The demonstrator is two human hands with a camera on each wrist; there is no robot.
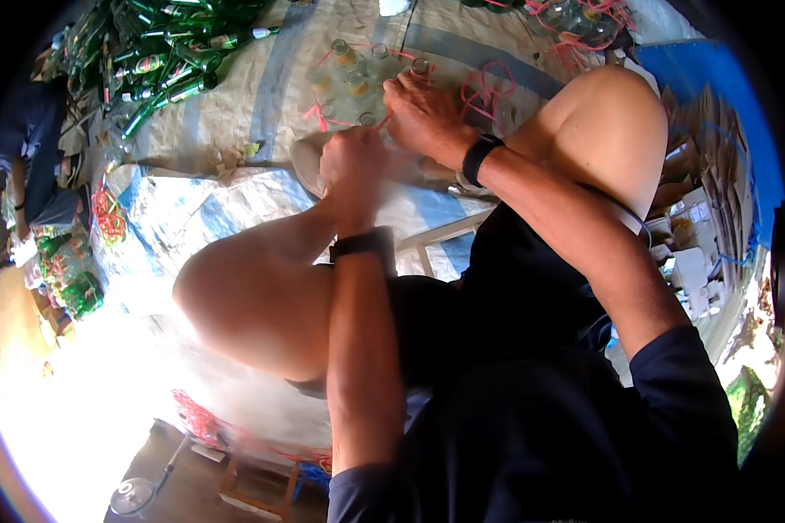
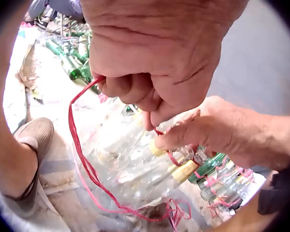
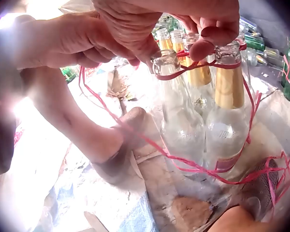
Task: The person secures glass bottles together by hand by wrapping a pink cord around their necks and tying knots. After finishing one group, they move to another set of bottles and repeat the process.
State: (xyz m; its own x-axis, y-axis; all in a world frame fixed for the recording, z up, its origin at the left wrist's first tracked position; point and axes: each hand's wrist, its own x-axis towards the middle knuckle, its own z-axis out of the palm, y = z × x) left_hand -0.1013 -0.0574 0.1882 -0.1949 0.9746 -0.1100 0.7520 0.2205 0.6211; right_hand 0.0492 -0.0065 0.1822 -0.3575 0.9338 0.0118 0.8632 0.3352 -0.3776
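We see the left hand (image 1: 355,166) with its fingers curled round red string (image 2: 87,164), while the right hand (image 1: 427,118) pinches it close over a cluster of clear bottles (image 3: 224,128). The string passes round the bottle necks, and a looser length drops from the hands and crosses in front of the lower bottle bodies. We find these bottles upright on a striped sheet (image 1: 270,105), some with gold-coloured neck wraps, and green bottles (image 1: 179,91) heaped off to the left.
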